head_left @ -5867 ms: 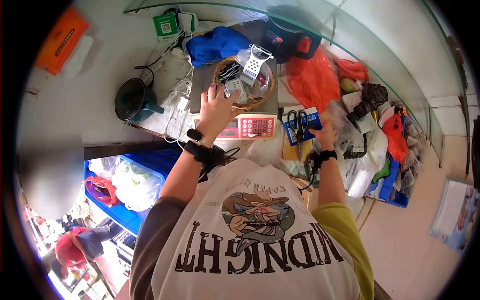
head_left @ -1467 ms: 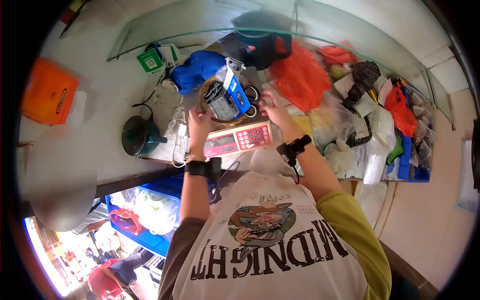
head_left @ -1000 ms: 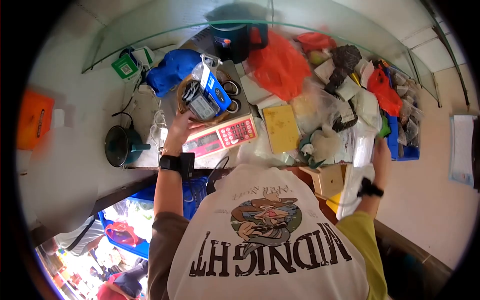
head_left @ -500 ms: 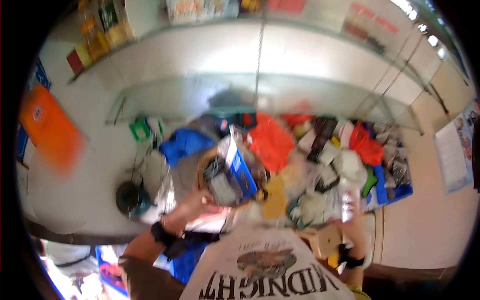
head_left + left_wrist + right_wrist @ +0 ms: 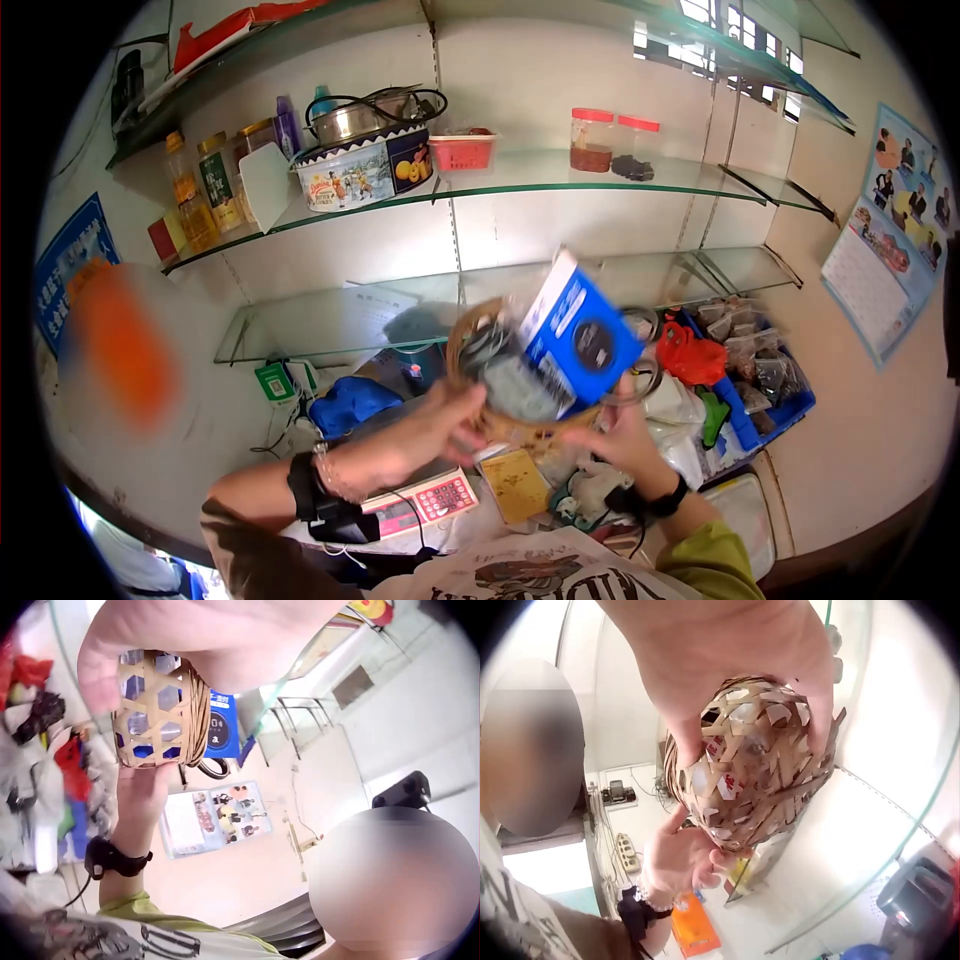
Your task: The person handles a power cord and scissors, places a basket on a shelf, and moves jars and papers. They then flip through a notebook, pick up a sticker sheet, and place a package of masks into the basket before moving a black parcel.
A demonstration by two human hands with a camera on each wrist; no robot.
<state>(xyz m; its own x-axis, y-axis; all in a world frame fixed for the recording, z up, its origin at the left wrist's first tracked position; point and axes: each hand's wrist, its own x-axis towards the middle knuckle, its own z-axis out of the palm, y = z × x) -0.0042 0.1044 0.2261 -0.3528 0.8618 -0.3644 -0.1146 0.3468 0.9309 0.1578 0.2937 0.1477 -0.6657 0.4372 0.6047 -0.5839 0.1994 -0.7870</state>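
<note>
A woven basket (image 5: 530, 432) is held up between both hands, above the counter. My left hand (image 5: 440, 425) grips its left side and my right hand (image 5: 620, 430) its right side. In it are a blue box (image 5: 585, 340), a clear-wrapped grey item (image 5: 520, 385) and dark cables (image 5: 488, 345); scissors (image 5: 648, 380) stick out at the right. In the left wrist view the open-weave wall (image 5: 154, 705) shows between the hands. The right wrist view shows the basket's underside (image 5: 757, 765) with the right hand's fingers spread around it.
Glass shelves (image 5: 590, 172) cross the wall ahead, with a cookie tin (image 5: 350, 178) and red-lidded jars (image 5: 592, 140). Below are a scale (image 5: 440, 497), a blue bag (image 5: 350, 403), a yellow pad (image 5: 515, 485) and a blue crate (image 5: 770, 425) of packets.
The basket has risen off the scale with its contents. My right hand has come from the right side of the counter to the basket. The head view has tilted up to the shelves.
</note>
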